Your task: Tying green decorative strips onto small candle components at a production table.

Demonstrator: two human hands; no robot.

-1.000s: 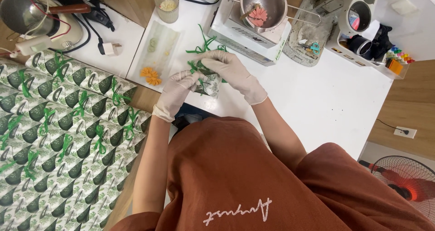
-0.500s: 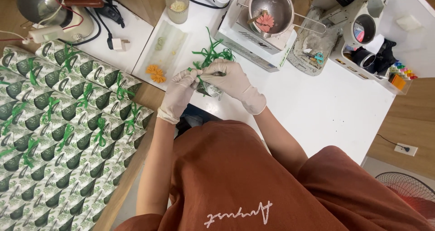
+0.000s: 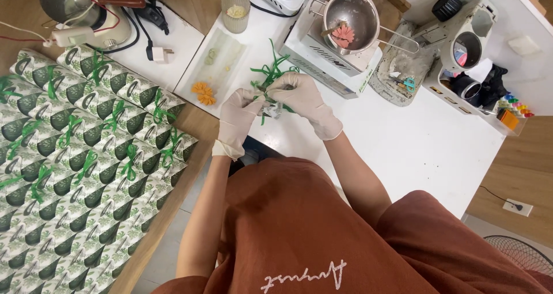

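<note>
A small leaf-printed packet (image 3: pixel 273 108) sits between both gloved hands above the white worktop (image 3: pixel 403 150), near its left edge. The left hand (image 3: pixel 239 121) pinches one side to steady it; the right hand (image 3: pixel 302 98) is closed on green ribbon (image 3: pixel 271 72), seemingly tying it. Finished packets with green bows (image 3: pixel 86 150) lie in rows beside the left edge, likely stacked out of the way. A steel pot (image 3: pixel 354 17) stands at the far edge

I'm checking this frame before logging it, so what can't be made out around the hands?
- Head view: the small item under the green ribbon is mostly covered by the left hand and right hand.
- Each hand's grip is hidden by gloved fingers.
- The rows of leaf-print boxes run off the left edge.
- The pan contents are too small.
</note>
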